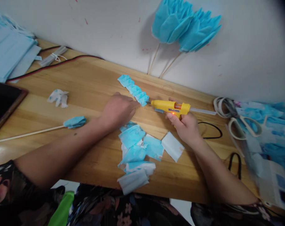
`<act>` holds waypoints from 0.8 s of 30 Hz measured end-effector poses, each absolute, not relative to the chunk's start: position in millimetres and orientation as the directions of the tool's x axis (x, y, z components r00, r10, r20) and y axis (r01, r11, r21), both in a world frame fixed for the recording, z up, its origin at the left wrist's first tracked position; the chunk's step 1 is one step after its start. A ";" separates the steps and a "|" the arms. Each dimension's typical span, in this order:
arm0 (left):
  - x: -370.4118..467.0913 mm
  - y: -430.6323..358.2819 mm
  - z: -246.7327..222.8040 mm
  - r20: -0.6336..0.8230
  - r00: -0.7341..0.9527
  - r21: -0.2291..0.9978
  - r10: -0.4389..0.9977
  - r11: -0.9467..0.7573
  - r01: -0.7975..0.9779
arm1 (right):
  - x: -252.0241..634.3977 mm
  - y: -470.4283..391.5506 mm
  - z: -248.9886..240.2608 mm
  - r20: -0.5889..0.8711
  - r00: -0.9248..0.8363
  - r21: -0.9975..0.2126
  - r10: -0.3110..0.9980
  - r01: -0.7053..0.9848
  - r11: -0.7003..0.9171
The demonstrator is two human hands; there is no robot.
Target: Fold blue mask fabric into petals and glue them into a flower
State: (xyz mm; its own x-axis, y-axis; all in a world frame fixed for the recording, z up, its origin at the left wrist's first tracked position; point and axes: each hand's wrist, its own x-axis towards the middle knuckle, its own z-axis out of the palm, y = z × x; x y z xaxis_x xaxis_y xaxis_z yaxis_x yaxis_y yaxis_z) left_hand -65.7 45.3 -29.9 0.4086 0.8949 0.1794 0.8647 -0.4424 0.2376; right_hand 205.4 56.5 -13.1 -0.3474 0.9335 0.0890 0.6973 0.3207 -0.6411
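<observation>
A yellow hot glue gun [164,106] is gripped in my right hand [189,127], its red light glowing. Its nozzle points left and meets the near end of a pleated blue strip [133,89] of mask fabric. Fingertips of my left hand [119,110] press on that same end, the other fingers curled under. Loose blue and white fabric pieces [133,136] lie overlapped just below the left hand. One pale piece [172,146] rests nearer the right hand. Left of my forearm lies a stick with a small blue bud [74,122] on its tip.
Two blue fabric flowers [173,22] on sticks lean against the wall. Stacked masks [10,47], glue sticks [53,56] and a phone [6,103] are at left. Scissors [244,125], a coiled white cord [221,106] and blue scraps [274,125] lie at right.
</observation>
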 end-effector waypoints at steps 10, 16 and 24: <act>-63.8 45.5 -26.6 0.131 0.391 0.233 0.911 -0.412 0.881 | 205.5 59.0 -16.9 0.136 -0.349 -0.636 0.927 0.687 0.352; -63.3 46.7 -26.7 0.155 0.390 0.239 0.908 -0.417 0.877 | 203.9 61.0 -23.4 0.160 -0.370 -0.574 0.915 0.719 0.391; -65.5 48.7 -29.4 0.169 0.368 0.315 0.914 -0.404 0.859 | 207.4 50.7 -22.3 0.262 -0.362 -0.502 0.895 0.741 0.446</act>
State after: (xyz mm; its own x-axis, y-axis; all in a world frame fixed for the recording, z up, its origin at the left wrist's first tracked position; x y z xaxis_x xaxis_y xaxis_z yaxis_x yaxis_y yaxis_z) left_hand -65.5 48.7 -29.4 0.3681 0.9143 0.1691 0.8587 -0.4040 0.3153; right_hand 207.4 50.7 -22.3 -0.3615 0.8949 0.2617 0.7406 0.4461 -0.5024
